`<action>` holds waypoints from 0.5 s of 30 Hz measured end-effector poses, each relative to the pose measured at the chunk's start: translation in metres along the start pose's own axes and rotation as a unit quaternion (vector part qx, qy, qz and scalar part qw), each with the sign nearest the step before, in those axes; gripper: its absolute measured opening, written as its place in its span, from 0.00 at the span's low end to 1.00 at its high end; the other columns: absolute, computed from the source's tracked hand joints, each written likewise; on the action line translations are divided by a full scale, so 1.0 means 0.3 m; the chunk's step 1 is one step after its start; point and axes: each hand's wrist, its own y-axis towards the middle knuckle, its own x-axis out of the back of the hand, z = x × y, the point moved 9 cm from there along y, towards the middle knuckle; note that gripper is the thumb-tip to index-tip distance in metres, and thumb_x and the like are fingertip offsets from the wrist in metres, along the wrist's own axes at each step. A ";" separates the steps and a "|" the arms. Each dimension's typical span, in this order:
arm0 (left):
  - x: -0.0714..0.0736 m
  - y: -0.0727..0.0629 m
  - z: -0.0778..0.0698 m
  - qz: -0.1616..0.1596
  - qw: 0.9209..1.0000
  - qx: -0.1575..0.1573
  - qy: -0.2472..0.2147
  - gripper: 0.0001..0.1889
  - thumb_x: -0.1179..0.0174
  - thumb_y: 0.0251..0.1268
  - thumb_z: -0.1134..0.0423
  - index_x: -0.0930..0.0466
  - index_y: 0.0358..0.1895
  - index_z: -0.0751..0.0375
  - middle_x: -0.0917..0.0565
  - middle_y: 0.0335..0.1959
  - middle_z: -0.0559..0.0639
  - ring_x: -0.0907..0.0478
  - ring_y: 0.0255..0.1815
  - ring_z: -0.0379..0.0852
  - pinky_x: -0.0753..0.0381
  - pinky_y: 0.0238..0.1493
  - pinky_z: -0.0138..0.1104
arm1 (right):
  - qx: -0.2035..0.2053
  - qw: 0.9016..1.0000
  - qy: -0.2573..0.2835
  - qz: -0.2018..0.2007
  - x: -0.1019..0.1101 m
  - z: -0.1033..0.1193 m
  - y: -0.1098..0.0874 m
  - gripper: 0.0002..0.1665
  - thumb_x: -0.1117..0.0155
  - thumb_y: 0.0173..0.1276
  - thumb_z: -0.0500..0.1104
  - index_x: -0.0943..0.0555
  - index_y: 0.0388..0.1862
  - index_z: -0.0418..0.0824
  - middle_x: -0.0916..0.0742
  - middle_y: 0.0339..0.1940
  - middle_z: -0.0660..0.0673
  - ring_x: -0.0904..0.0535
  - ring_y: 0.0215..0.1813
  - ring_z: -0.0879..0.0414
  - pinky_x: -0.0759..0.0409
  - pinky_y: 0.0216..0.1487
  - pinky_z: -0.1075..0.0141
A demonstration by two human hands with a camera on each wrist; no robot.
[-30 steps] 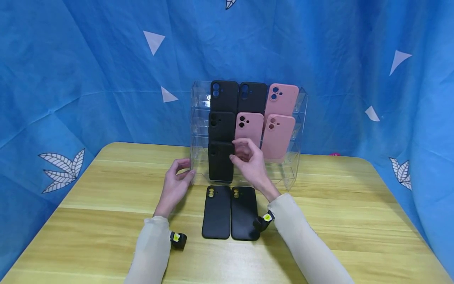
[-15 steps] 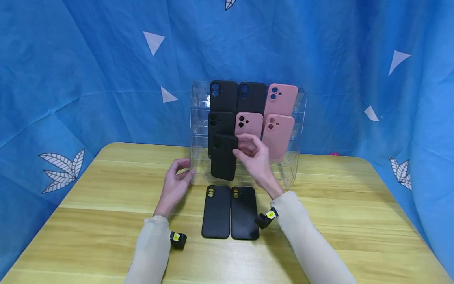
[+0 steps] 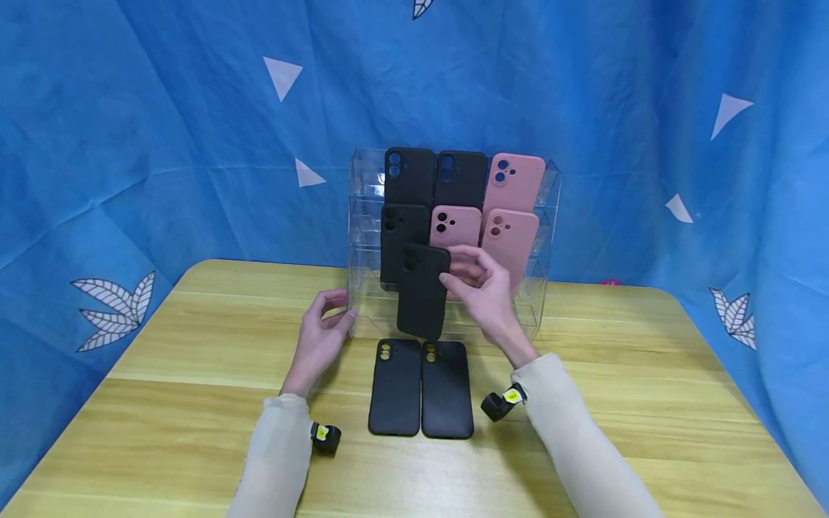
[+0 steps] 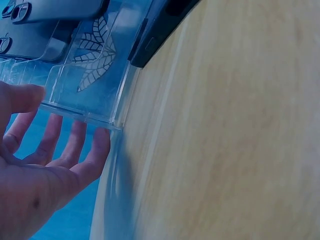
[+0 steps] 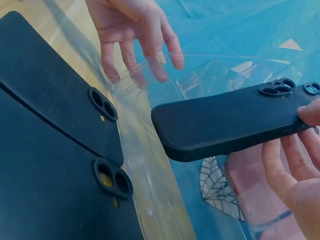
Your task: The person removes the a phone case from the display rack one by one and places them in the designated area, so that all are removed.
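A black phone case [image 3: 423,291] is held in front of the clear acrylic rack [image 3: 374,306], pinched along its right edge by my right hand [image 3: 482,288]. In the right wrist view, the thumb lies on the back of this case [image 5: 225,120] and the fingers are beneath it. My left hand [image 3: 322,334] holds the left side of the rack, low near the table. The left wrist view has the thumb on one side of the clear wall [image 4: 82,110] and fingertips on the other. Two more black cases [image 3: 395,388] lie side by side on the table before the rack.
The rack's upper tiers carry black cases [image 3: 409,176] on the left and pink cases [image 3: 514,180] toward the right. Beneath everything is a wooden table [image 3: 648,403]. A blue patterned curtain [image 3: 194,108] hangs right behind the rack.
My right hand has lifted the black phone case out of the rack's bottom tier and drawn it right and toward me. The left hand has stayed at the rack's side.
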 end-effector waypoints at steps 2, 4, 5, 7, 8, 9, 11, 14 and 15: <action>0.000 0.000 0.000 0.000 1.000 0.000 0.001 0.21 0.44 0.75 0.68 0.31 0.68 0.62 0.26 0.67 0.62 0.25 0.69 0.64 0.20 0.68 0.51 | -0.005 1.000 -0.002 0.000 0.015 0.002 -0.006 0.26 0.32 0.66 0.27 0.23 0.63 0.34 0.10 0.35 0.59 0.11 0.37 0.62 0.09 0.39 0.62; 0.001 0.000 0.000 -0.002 1.000 0.001 0.002 0.21 0.44 0.75 0.68 0.31 0.68 0.62 0.26 0.67 0.63 0.25 0.69 0.64 0.21 0.69 0.51 | -0.010 1.000 -0.005 -0.001 0.030 0.003 -0.013 0.26 0.33 0.66 0.28 0.23 0.64 0.35 0.10 0.35 0.59 0.11 0.37 0.62 0.09 0.38 0.63; 0.000 -0.001 0.000 -0.002 1.000 0.002 0.001 0.21 0.43 0.75 0.68 0.31 0.68 0.62 0.26 0.67 0.63 0.24 0.69 0.64 0.20 0.69 0.51 | -0.012 1.000 -0.005 -0.002 0.037 0.003 -0.015 0.26 0.33 0.66 0.28 0.23 0.64 0.35 0.10 0.35 0.59 0.11 0.37 0.63 0.09 0.38 0.64; 0.000 -0.002 0.001 -0.003 1.000 0.004 0.001 0.22 0.43 0.74 0.68 0.31 0.68 0.62 0.26 0.67 0.62 0.24 0.68 0.64 0.20 0.68 0.51 | -0.015 1.000 -0.006 -0.003 0.049 0.001 -0.022 0.27 0.33 0.66 0.28 0.24 0.64 0.34 0.10 0.34 0.60 0.11 0.37 0.63 0.09 0.36 0.65; -0.001 -0.002 0.002 -0.003 1.000 0.005 0.001 0.22 0.43 0.74 0.68 0.31 0.68 0.62 0.26 0.67 0.62 0.24 0.68 0.64 0.20 0.68 0.51 | -0.017 1.000 -0.007 -0.003 0.055 -0.001 -0.025 0.27 0.33 0.67 0.27 0.24 0.64 0.34 0.10 0.34 0.60 0.12 0.36 0.63 0.10 0.36 0.65; -0.001 -0.001 0.002 -0.003 1.000 0.006 0.000 0.22 0.43 0.74 0.68 0.31 0.68 0.62 0.26 0.67 0.62 0.24 0.68 0.64 0.19 0.67 0.51 | -0.019 1.000 -0.008 -0.002 0.060 -0.003 -0.028 0.27 0.34 0.67 0.27 0.24 0.64 0.34 0.10 0.34 0.60 0.12 0.35 0.63 0.10 0.35 0.66; -0.002 -0.001 0.004 -0.004 1.000 0.007 -0.002 0.22 0.43 0.74 0.69 0.31 0.68 0.62 0.26 0.67 0.62 0.24 0.68 0.64 0.19 0.67 0.51 | -0.022 1.000 -0.010 0.000 0.069 -0.008 -0.034 0.27 0.34 0.67 0.27 0.24 0.65 0.34 0.10 0.34 0.60 0.12 0.34 0.64 0.10 0.34 0.66; -0.002 0.000 0.004 -0.003 1.000 0.008 -0.003 0.22 0.43 0.74 0.68 0.31 0.68 0.62 0.26 0.67 0.62 0.24 0.68 0.63 0.19 0.67 0.51 | -0.031 0.999 -0.015 0.002 0.079 -0.017 -0.044 0.27 0.34 0.67 0.27 0.24 0.65 0.34 0.10 0.34 0.60 0.13 0.33 0.64 0.11 0.33 0.67; -0.001 0.000 0.004 -0.004 1.000 0.008 -0.003 0.22 0.43 0.74 0.68 0.31 0.68 0.62 0.26 0.67 0.62 0.24 0.68 0.63 0.19 0.67 0.51 | -0.034 0.999 -0.015 0.004 0.082 -0.020 -0.047 0.27 0.35 0.67 0.27 0.24 0.65 0.34 0.10 0.34 0.60 0.13 0.33 0.63 0.11 0.33 0.66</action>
